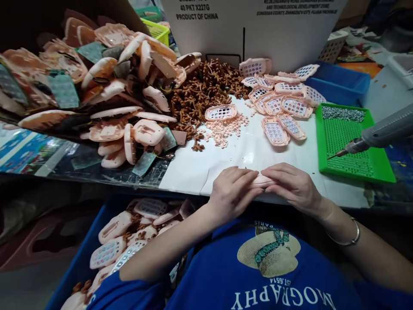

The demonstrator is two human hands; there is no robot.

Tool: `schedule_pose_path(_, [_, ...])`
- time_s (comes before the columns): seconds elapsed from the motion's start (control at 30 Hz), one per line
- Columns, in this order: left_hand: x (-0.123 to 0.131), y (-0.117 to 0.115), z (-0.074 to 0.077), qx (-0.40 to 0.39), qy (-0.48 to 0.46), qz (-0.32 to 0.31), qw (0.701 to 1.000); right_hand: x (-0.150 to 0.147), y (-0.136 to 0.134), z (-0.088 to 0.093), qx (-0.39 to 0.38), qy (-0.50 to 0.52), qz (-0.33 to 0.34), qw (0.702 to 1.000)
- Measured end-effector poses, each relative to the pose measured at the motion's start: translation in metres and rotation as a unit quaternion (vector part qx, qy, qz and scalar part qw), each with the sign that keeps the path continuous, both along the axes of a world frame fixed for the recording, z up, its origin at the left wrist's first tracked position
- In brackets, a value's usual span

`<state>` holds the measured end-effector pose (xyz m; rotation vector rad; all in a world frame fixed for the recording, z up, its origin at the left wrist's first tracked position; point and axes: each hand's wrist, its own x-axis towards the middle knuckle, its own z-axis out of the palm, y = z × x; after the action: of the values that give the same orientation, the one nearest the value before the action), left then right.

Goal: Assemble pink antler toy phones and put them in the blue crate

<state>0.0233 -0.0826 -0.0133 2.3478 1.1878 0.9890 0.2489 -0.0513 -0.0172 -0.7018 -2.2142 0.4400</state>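
Between my two hands is a pale pink plastic toy phone casing (262, 181), held at the table's front edge. My left hand (230, 189) is closed around its left end, and my right hand (292, 185) grips the right end with thumb and fingers. Most of the casing is hidden by my fingers; a thin seam line shows along its side. Beyond my hands, several pink front shells with key holes (275, 131) lie on white paper (245, 150). One more shell (221, 113) rests by a scatter of small pink pieces (226, 132).
Left, a heap of pink shells (112, 90) with green circuit boards spills from a box. Brown antler-like parts (206, 86) are piled behind. At right are a green tray of screws (348, 137), an electric screwdriver (383, 129) and a blue bin (342, 82). A blue crate (93, 228) sits below.
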Motion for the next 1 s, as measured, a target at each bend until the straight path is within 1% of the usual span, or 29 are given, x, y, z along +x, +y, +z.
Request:
schedule_pose_path(0.1, [0.009,-0.003,0.004,0.070,0.052,-0.006,0.996,0.005,-0.002,-0.003,-0.061,0.017,0.023,0.998])
schedule_pose_path(0.17, [0.014,-0.004,0.005,0.096,0.072,-0.003,0.993,0.007,-0.004,-0.006,-0.078,0.030,0.022,0.996])
schedule_pose_path(0.23, [0.019,-0.004,0.005,0.115,0.070,0.004,0.991,0.007,-0.005,-0.008,-0.073,0.045,0.013,0.996])
schedule_pose_path(0.33, [0.023,0.001,0.002,0.139,0.038,0.029,0.989,0.004,-0.003,-0.009,-0.078,0.057,-0.012,0.995])
schedule_pose_path(0.4, [0.024,0.005,0.001,0.145,0.023,0.049,0.988,0.001,0.000,-0.007,-0.111,0.062,-0.030,0.991])
schedule_pose_path(0.47, [0.023,0.008,0.001,0.147,0.021,0.054,0.987,0.000,0.002,-0.006,-0.149,0.068,-0.035,0.986])
schedule_pose_path(0.6, [0.018,0.006,0.000,0.144,0.020,0.038,0.989,0.001,0.001,-0.007,-0.215,0.086,-0.025,0.973])
schedule_pose_path(0.7, [0.011,0.001,-0.004,0.110,-0.001,0.032,0.993,0.004,-0.004,-0.008,-0.251,0.113,-0.051,0.960])
schedule_pose_path(0.77, [0.007,-0.002,-0.005,0.081,-0.019,0.024,0.996,0.006,-0.007,-0.007,-0.247,0.125,-0.070,0.958])
schedule_pose_path(0.83, [0.005,-0.004,-0.002,0.056,-0.029,0.003,0.998,0.007,-0.009,-0.005,-0.217,0.129,-0.076,0.965])
schedule_pose_path(0.9, [0.004,-0.004,0.003,0.036,-0.026,-0.028,0.999,0.007,-0.010,-0.001,-0.173,0.127,-0.062,0.975])
schedule_pose_path(1.0, [0.006,-0.004,0.012,0.027,0.005,-0.063,0.998,0.005,-0.013,0.006,-0.117,0.117,-0.037,0.986])
